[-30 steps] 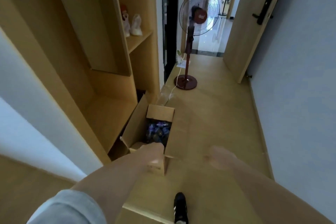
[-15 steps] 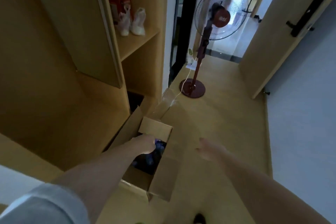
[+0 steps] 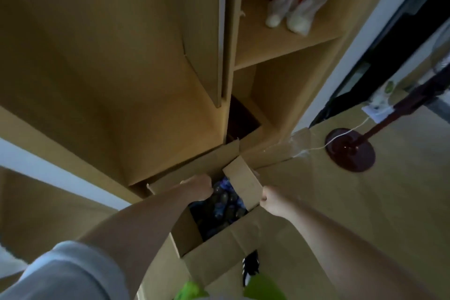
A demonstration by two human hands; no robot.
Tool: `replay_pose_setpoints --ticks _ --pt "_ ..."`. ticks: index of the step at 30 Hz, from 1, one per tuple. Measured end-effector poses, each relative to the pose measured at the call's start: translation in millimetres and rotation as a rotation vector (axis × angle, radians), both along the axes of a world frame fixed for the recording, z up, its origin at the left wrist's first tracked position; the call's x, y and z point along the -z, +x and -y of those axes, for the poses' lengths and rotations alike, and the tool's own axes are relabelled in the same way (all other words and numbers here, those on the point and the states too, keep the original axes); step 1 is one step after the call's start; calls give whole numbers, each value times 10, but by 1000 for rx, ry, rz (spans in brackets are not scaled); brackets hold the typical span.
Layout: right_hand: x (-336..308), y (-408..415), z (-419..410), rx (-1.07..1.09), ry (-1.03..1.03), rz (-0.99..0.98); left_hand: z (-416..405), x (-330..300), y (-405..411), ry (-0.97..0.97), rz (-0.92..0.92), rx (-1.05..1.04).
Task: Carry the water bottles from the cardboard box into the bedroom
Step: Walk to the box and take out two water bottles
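Note:
An open cardboard box [image 3: 187, 231] stands on the floor against the wooden wardrobe. Several water bottles [image 3: 224, 207] with blue labels lie packed inside it, dark and partly hidden. My left hand [image 3: 198, 186] is at the far left of the opening, its fingers curled down among the bottle tops. What those fingers hold is hidden. My right hand [image 3: 272, 202] grips the edge of the box's short flap [image 3: 243, 184] and holds it upright.
The wardrobe [image 3: 121, 68] rises on the left, with white bags [image 3: 297, 12] on a shelf. A standing fan's dark red base [image 3: 350, 151] and white cord lie on the floor to the right. My black shoe [image 3: 250, 266] is just behind the box.
I have stepped closer and bent over the box. My left hand went deeper into the opening. My right hand moved left from open air and took hold of the short flap.

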State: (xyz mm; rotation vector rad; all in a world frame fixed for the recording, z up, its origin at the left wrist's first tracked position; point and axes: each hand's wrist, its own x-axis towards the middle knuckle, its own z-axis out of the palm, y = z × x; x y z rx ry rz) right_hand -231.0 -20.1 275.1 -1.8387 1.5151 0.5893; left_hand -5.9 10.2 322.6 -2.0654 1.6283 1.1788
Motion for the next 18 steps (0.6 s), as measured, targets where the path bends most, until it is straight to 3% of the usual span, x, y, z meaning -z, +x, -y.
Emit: replay_pose_setpoints --ticks 10,18 --pt "405 -95 745 -245 145 18 146 481 -122 91 -36 -264" --pt "1136 178 741 -236 248 59 -192 1421 -65 127 -131 -565"
